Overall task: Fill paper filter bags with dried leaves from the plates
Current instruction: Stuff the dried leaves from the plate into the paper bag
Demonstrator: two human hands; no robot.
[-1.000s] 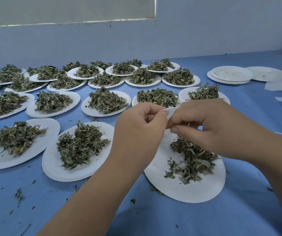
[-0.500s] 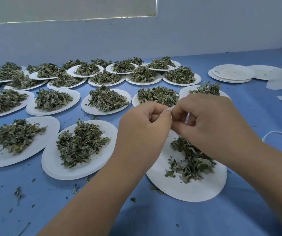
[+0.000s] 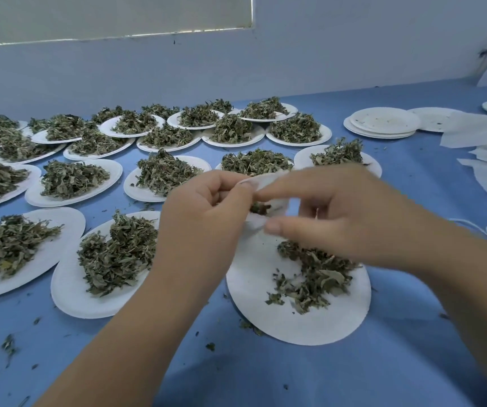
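A blue cloth (image 3: 383, 374) covers the table, with leaf bits (image 3: 8, 345) scattered on it. Behind is a pale wall (image 3: 236, 63) with a window (image 3: 104, 16) up high. Many white plates (image 3: 60, 199) piled with dried leaves (image 3: 163, 173) sit in rows on the left and in the middle. A stack of bare plates (image 3: 383, 123) lies far right, beside a heap of white papers (image 3: 477, 133).

The arms hide part of the near plates. The left hand (image 3: 207, 212) has curled fingers and pinches one edge of the bag (image 3: 268, 183). The right hand (image 3: 339, 218) pinches the other edge with finger and thumb; it is blurry. The bag is held up over the near plate (image 3: 265, 315), which has some leaves on it. A few leaves show inside the bag's mouth.
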